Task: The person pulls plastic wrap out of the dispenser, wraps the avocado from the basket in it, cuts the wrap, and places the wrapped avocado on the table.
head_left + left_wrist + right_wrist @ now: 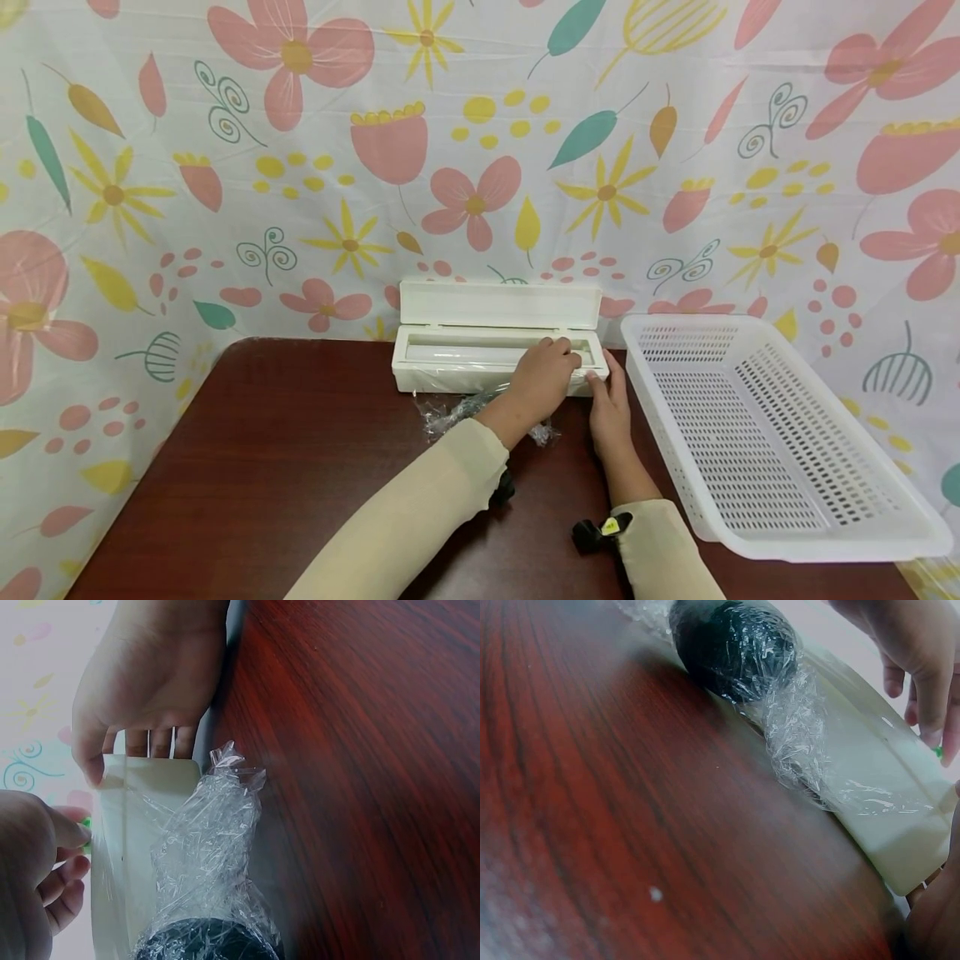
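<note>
A white cling film dispenser box (420,379) stands with its lid (498,306) raised, a white roll (457,354) inside. My left hand (542,379) reaches over the front rim near the right end, thumb and finger pinching a small green slide cutter (87,834). My right hand (611,408) grips the box's right end, thumb at the front and fingers round the end. Clear cling film (217,825) hangs crumpled from the front of the box. It wraps a dark rounded object (731,649), whose kind I cannot tell; my left arm mostly hides it in the head view.
A white perforated plastic basket (720,533) stands on the right of the dark red wooden table (247,467). Behind the table hangs a flower-patterned cloth (472,108), close to the raised lid. Black wrist camera mounts (592,535) sit at the sleeves.
</note>
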`<state>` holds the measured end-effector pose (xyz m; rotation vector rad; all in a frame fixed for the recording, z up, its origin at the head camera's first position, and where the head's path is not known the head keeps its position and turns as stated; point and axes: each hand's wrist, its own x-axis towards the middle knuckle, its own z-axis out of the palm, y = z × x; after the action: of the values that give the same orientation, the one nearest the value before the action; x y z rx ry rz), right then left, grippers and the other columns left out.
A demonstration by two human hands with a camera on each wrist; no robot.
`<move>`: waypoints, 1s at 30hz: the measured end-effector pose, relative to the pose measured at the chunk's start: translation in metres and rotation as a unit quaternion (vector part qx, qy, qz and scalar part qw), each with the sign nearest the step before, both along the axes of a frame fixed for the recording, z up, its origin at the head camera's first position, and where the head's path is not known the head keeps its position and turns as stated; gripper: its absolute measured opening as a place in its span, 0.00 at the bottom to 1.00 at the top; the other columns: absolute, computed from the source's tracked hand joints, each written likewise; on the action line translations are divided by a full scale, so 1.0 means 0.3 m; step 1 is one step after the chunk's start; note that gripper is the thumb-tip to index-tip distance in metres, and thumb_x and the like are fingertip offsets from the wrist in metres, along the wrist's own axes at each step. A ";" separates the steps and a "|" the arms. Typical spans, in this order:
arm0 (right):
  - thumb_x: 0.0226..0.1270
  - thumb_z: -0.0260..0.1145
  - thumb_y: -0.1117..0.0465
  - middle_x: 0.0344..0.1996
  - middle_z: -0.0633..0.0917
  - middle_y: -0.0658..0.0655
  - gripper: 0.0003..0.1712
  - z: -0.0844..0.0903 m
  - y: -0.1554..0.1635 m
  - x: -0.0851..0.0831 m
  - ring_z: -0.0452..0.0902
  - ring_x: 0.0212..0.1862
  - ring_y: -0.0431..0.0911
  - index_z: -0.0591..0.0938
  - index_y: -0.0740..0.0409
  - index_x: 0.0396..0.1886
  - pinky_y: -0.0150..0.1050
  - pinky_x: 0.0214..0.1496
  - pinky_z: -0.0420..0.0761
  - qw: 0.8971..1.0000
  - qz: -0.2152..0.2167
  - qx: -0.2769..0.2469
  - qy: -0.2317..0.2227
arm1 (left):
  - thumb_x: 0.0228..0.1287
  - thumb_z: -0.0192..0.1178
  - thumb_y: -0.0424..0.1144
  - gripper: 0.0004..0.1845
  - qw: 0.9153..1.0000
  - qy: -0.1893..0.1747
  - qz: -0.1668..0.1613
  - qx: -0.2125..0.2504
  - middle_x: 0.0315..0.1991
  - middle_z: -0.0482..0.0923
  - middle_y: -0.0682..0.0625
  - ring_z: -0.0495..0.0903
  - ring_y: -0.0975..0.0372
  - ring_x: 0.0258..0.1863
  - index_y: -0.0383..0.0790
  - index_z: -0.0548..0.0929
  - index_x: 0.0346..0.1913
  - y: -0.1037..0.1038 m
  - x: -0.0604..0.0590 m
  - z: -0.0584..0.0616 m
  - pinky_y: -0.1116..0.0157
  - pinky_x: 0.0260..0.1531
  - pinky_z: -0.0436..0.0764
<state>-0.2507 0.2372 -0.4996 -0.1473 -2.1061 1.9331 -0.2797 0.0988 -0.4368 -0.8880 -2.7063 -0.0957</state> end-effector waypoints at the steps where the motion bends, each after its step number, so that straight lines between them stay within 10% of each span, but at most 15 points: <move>1: 0.81 0.52 0.58 0.79 0.60 0.54 0.33 -0.014 0.004 -0.008 0.55 0.76 0.45 0.57 0.51 0.81 0.34 0.71 0.58 1.000 -0.003 0.001 0.001 | 0.75 0.59 0.40 0.13 1.000 0.000 0.001 -0.001 0.53 0.80 0.56 0.79 0.62 0.49 0.54 0.85 0.57 -0.001 0.000 0.000 0.68 0.52 0.80; 17: 0.82 0.51 0.56 0.79 0.60 0.52 0.33 -0.045 0.010 -0.022 0.54 0.77 0.44 0.56 0.50 0.81 0.43 0.76 0.56 1.000 -0.003 0.013 0.011 | 0.75 0.58 0.39 0.13 1.000 -0.004 -0.006 0.000 0.51 0.80 0.56 0.79 0.62 0.48 0.54 0.86 0.56 -0.016 0.000 0.004 0.68 0.51 0.80; 30: 0.81 0.51 0.60 0.79 0.59 0.57 0.33 0.056 -0.018 0.038 0.53 0.77 0.49 0.55 0.56 0.81 0.44 0.75 0.56 1.000 0.011 0.014 -0.003 | 0.75 0.58 0.39 0.14 1.000 -0.021 0.004 -0.003 0.53 0.79 0.56 0.79 0.62 0.50 0.54 0.85 0.58 -0.029 0.010 0.019 0.68 0.53 0.80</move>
<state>-0.2394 0.2317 -0.4826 -0.1236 -2.1467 1.9157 -0.2767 0.0902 -0.4312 -0.8876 -2.7489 -0.1048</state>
